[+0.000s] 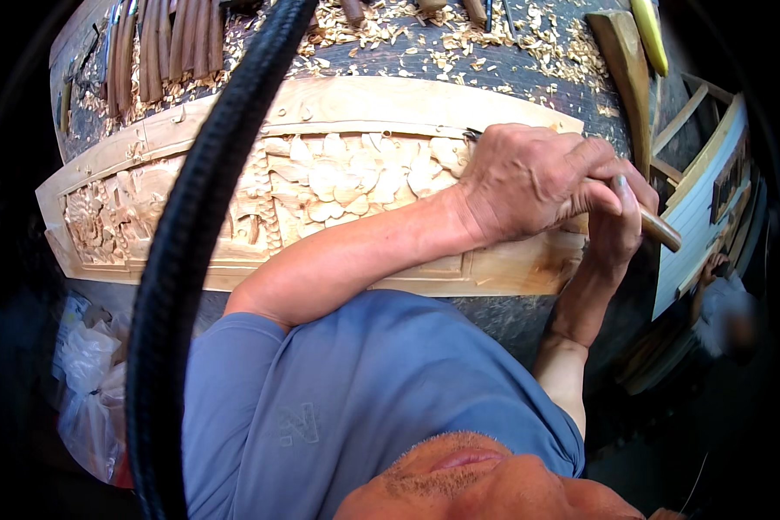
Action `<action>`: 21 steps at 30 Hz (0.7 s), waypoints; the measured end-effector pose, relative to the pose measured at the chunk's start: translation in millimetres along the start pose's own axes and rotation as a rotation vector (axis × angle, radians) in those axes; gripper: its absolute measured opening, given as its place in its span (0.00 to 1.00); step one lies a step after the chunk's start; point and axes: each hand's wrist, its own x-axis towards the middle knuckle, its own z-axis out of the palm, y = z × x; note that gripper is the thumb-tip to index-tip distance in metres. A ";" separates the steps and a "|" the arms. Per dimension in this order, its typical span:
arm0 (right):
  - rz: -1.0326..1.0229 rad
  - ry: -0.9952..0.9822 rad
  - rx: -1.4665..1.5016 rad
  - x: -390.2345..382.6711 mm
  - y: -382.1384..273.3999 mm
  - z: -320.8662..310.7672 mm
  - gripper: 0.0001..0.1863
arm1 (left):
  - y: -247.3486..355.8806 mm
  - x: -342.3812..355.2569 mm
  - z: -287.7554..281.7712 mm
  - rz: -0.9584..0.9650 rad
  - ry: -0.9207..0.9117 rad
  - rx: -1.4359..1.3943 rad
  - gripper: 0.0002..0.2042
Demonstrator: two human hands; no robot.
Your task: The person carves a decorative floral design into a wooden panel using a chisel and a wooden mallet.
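Observation:
My left hand (525,179) is closed on a carving chisel with a wooden handle (663,232), its dark metal tip (473,134) showing just beyond my knuckles at the panel's upper border. My right hand (617,229) is wrapped round the handle, below and right of my left. Under them lies a long pale wooden panel (338,191) with deep relief carving of leafy, petal-like shapes and a raised frame. My left forearm crosses the panel's lower part, hiding some of it.
Wooden-handled tools (178,43) and shavings (529,43) cover the back bench. A mallet-like wooden piece (624,78) lies right. A thick black cord (191,217) crosses the view. Plastic bags (91,390) sit lower left. Another person (719,308) works at a pale wooden structure (693,217).

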 end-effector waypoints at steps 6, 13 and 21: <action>-0.004 -0.053 -0.211 -6.2 -10.0 -5.3 0.22 | 2.8 -2.2 -1.6 -0.013 0.028 0.024 0.29; -0.308 -0.063 0.152 -14.9 -37.2 -134.0 0.70 | 3.4 -3.4 0.2 0.062 0.068 0.067 0.20; -0.237 -0.168 -0.178 31.5 -61.9 -65.3 0.71 | 1.4 -4.0 -3.1 0.063 0.048 0.073 0.18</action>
